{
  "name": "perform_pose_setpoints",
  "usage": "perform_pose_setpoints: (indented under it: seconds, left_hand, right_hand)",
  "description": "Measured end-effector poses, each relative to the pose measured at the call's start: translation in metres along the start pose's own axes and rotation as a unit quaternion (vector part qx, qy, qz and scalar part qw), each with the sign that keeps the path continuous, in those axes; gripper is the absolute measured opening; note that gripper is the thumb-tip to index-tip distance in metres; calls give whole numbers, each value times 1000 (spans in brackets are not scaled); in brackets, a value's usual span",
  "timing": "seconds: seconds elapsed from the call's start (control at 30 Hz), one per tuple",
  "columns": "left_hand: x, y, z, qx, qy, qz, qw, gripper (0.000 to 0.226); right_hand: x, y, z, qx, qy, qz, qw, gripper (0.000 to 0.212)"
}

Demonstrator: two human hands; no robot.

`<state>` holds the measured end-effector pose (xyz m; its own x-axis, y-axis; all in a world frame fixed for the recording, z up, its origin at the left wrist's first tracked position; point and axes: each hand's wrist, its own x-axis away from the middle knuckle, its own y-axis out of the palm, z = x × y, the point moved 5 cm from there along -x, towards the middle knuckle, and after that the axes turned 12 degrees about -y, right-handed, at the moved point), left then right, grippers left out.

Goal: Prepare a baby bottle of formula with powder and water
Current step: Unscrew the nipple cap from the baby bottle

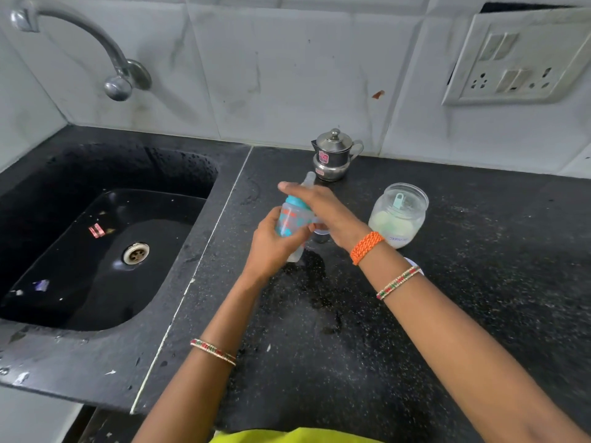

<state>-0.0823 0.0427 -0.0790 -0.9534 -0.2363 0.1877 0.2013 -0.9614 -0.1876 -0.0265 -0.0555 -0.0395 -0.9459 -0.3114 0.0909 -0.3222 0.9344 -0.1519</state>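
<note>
A clear baby bottle [289,223] with orange and teal print, a teal collar and a clear teat is held tilted above the black counter. My left hand [275,244] grips its body from below. My right hand [315,207] lies over the collar and top, fingers curled round it. An open glass jar [398,214] of pale powder with a teal scoop inside stands just right of my hands. A small lidded steel pot [335,155] stands behind, by the wall. The bottle's contents are hard to make out.
A black sink [41,193] with a steel drain [136,252] and a little debris fills the left; a tap [96,39] curves above it. A white round object [415,263] peeks out under my right forearm. A socket panel [518,59] is on the tiled wall. The counter [479,282] shows wet patches.
</note>
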Motion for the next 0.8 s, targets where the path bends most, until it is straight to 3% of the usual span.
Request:
perform_pose_setpoints:
  seconds: [0.13,0.23,0.37,0.5,0.63,0.8]
  left_hand:
    - [16,1,8,-212,13,173,962,37]
    - [25,8,12,-200,15,206,958,36]
    - [25,17,16,-148,-22,140,979,40]
    - [23,12,34,-182,-9,109,977,35]
    - [25,12,44,-139,-8,52,989,29]
    - [22,16,44,-31,-50,-64,996,28]
  right_hand:
    - [9,2,15,-45,71,34,996,33]
    - [13,2,20,-49,94,63,992,37]
    - [16,-1,19,-153,96,105,978,35]
    - [18,-10,14,-181,89,96,975,17]
    - [24,-16,-3,-183,35,108,977,10]
    - [26,-13,-11,-215,-8,52,975,2]
